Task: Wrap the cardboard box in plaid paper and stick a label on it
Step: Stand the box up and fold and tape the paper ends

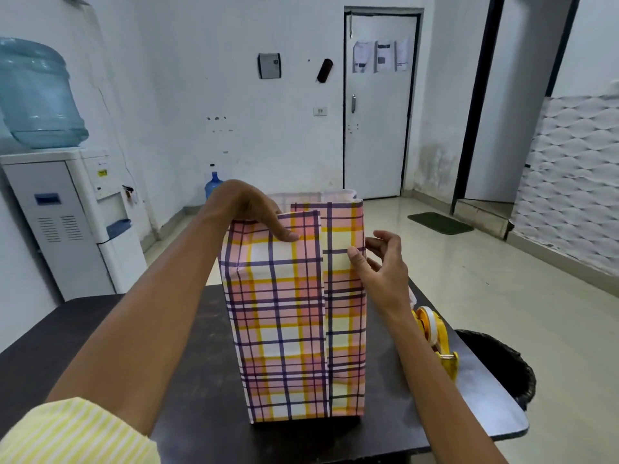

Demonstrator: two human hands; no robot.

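Nearest me is a yellow striped sleeve (77,433) on the left arm, which reaches out to the parcel standing upright in the middle of the dark desk (187,346). The plaid paper (288,329) wraps right round the cardboard box, with its overlap seam running down the near face and its top standing open as a loose tube. My left hand (254,212) drapes over the top edge, fingers lying straight on the near face. My right hand (382,266) is open and relaxed beside the upper right corner, with only the thumb touching the paper. I judge the step in hand to be closing the top end. To do it well, I would press the near panel down against the box's top edge and run a firm crease. The right hand would keep the seam from sliding, and I would then fold the sides in evenly before reaching for the yellow tape dispenser (438,339) near the desk's right edge. The box itself is wholly covered, so I cannot tell where its top lies under the paper. My left thumb is hidden behind the flap. Whether the seam is taped is too fine to see. I see no label anywhere, and the parcel's far side is out of sight.
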